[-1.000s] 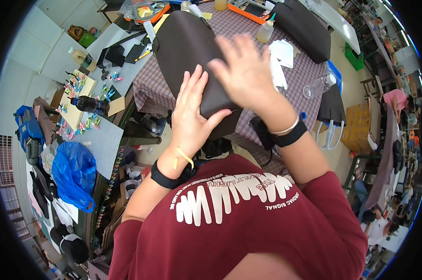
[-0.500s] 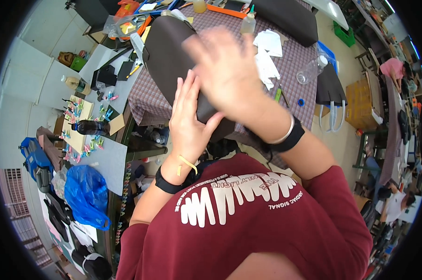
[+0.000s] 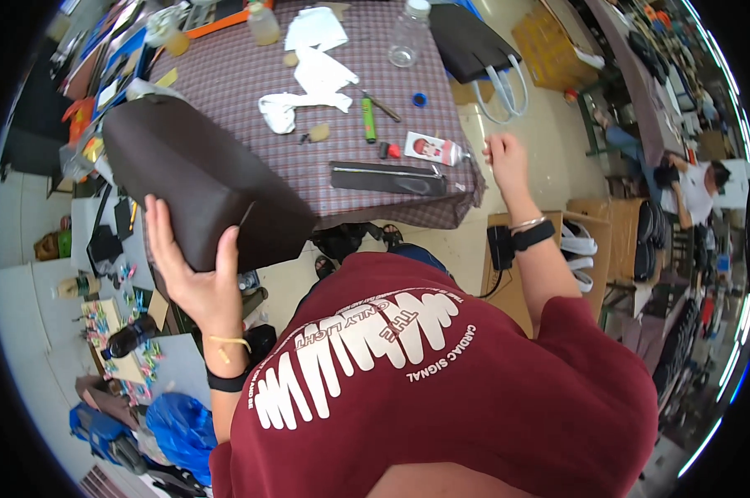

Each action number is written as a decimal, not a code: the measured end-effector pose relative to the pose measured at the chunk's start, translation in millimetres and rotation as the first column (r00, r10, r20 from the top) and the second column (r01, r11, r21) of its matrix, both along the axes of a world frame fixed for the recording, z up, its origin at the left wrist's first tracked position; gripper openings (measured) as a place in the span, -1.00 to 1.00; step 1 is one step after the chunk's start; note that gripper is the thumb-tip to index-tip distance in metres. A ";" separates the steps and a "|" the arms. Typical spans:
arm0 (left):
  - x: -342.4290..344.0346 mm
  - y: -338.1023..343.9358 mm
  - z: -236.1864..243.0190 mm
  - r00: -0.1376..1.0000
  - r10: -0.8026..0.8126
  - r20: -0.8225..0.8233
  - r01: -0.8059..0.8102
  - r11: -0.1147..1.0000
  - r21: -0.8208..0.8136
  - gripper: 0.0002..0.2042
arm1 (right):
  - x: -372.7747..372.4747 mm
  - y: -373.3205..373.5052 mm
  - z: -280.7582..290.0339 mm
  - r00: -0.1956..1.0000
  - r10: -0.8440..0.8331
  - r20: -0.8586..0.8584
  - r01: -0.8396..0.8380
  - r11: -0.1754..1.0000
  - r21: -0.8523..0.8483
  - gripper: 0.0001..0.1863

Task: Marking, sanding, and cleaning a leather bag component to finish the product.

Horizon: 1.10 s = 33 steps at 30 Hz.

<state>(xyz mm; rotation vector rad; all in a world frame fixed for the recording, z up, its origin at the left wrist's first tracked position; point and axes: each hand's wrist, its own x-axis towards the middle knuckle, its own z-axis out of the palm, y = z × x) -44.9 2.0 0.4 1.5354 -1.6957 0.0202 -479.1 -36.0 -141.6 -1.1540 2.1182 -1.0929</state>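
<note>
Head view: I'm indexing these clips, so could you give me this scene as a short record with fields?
Left hand: fingers spread against the near end of the dark brown boxy case; hand
Right hand: raised by the table's right edge, nearest the white-and-red tube; grip unclear
Surface: checked tablecloth
Nearest the person: long dark pouch
Farther back: white cloth pieces, clear white-capped bottle
Beyond right edge: black bag, pale handles

Maroon shirt (image 3: 524, 373), black wristbands (image 3: 533, 235)

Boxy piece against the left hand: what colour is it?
The boxy piece is dark brown, best seen in the head view.
</note>
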 end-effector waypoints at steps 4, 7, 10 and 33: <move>-0.8 -6.3 2.0 1.000 -0.025 0.017 0.025 1.000 0.017 -0.35 | 7.9 64.9 -50.8 0.859 -0.239 0.453 0.143 0.961 0.237 -0.72; -0.8 -8.8 2.9 0.999 -0.021 0.030 0.019 0.998 0.063 -0.29 | 29.2 73.4 -56.6 0.819 -0.262 0.510 0.145 0.955 0.259 -0.64; -1.2 -8.4 2.7 0.999 -0.024 0.046 0.022 0.998 0.056 -0.32 | 35.1 70.1 -60.8 0.837 -0.254 0.484 0.171 0.963 0.210 -0.63; -3.6 -5.5 4.0 1.000 0.011 0.017 -0.013 0.997 0.080 -0.25 | 51.3 17.5 4.7 0.714 0.023 0.700 0.022 0.998 -0.056 -0.70</move>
